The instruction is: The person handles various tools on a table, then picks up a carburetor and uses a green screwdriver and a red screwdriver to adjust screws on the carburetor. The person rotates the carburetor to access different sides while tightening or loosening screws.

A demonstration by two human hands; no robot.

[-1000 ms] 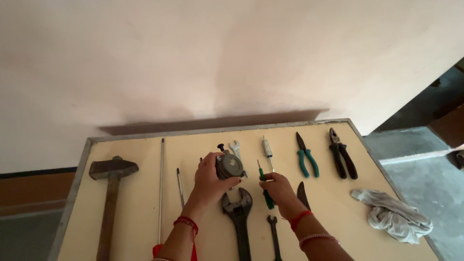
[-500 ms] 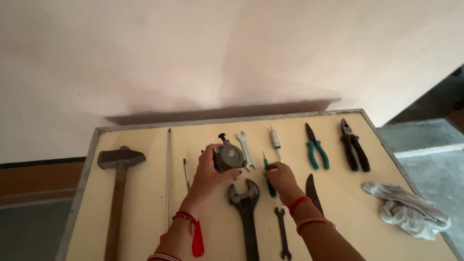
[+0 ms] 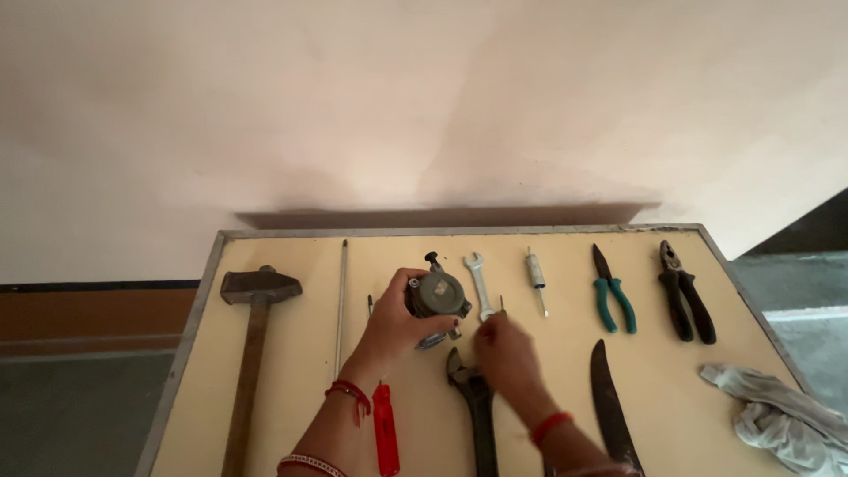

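While the left hand (image 3: 395, 320) kept its grip on the round grey device (image 3: 437, 295) near table (image 3: 291, 389) centre, the right hand (image 3: 505, 350) had shifted to its four o'clock, fingers pinching a slim screwdriver (image 3: 502, 306), the green handle no longer showing.

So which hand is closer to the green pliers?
The right hand. It sits left of the green pliers, past the small screwdriver. The left hand is farther left, holding the round grey part.
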